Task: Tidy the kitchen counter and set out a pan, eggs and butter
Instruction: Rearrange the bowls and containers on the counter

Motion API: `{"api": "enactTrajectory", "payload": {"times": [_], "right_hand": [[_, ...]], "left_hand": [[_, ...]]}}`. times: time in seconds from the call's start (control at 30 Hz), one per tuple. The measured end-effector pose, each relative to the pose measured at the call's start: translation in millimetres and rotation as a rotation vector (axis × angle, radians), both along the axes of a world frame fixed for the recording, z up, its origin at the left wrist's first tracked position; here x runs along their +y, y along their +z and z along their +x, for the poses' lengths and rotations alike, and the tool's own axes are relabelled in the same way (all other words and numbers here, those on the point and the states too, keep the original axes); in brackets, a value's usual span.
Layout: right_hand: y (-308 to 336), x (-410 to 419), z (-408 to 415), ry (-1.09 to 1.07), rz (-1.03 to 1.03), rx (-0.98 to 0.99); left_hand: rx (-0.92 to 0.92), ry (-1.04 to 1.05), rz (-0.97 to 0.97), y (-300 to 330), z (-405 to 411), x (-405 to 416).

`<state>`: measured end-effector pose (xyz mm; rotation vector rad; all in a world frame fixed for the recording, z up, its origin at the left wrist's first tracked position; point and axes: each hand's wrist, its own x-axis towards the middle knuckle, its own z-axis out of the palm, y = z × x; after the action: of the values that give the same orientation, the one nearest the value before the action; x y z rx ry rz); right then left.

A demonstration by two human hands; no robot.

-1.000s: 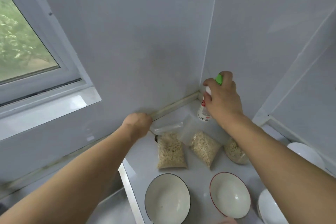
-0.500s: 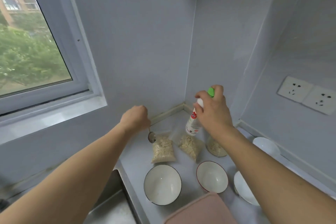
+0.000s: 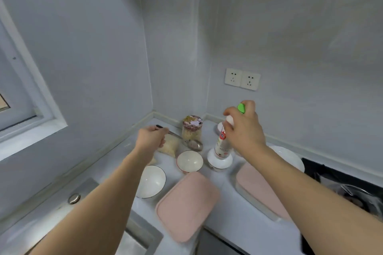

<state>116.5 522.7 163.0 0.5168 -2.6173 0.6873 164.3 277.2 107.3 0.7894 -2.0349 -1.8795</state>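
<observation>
Above desk [image 3: 238,223]: left hand [image 3: 150,138] fingers gripping spoon [image 3: 186,141]; right hand [image 3: 245,128] fingers wrapping green-capped bottle [image 3: 222,145], holding it over white bowl [image 3: 219,161].

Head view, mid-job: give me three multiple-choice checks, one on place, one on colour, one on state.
1. Where is the clear jar with the patterned lid?
A. in the back corner of the counter
B. in the sink
C. on a pink lid

2. What colour is the cap on the white bottle?
A. red
B. green
C. black

3. What is the left hand doing?
A. resting flat
B. gripping a metal spoon
C. holding a bowl

A: it stands by the wall corner.
B: green shows above the right hand.
B: its fingers curl round the handle.
</observation>
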Motion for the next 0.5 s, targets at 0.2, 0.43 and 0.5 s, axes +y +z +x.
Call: {"api": "enactTrajectory", "payload": {"times": [0.2, 0.43, 0.5], "right_hand": [[-9.1, 79.7, 32.1, -0.157, -0.054, -0.013], [-38.4, 202.2, 92.0, -0.355, -0.087, -0.062], [-43.5, 232.2, 108.4, -0.403, -0.088, -0.079]], "left_hand": [[0.051, -0.110, 0.291, -23.1, 7.2, 95.9], [-0.094, -0.272, 0.233, -58.7, 20.8, 246.1], [-0.156, -0.328, 0.238, -60.8, 21.1, 280.4]]}}
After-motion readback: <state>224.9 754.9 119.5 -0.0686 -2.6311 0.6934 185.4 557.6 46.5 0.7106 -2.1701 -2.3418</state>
